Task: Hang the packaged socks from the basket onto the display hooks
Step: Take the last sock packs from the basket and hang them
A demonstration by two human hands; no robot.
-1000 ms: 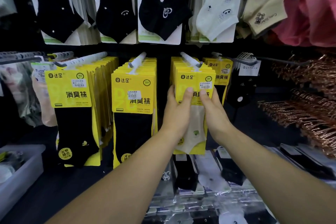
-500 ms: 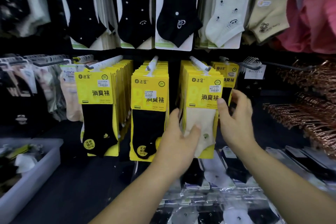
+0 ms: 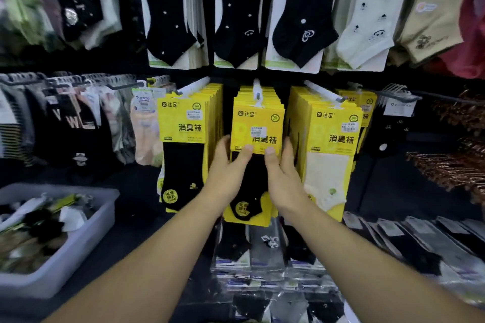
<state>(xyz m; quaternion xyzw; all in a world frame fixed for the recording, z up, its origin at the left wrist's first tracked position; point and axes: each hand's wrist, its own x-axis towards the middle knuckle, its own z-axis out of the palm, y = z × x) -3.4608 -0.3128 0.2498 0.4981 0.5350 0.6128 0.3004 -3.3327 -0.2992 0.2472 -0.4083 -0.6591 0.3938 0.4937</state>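
Basket (image 3: 105,207) of loose sock packs sits lower left. The left hand (image 3: 228,173) grips the left edge of the middle stack (image 3: 258,123) of yellow packs, hung on its hook (image 3: 256,90), thumb on the front card; the right hand (image 3: 283,178) clasps the right edge likewise. Both have moved over from the cream-sock stack (image 3: 330,144) at right, which now hangs free, so that row looks settled and this one is being squared.
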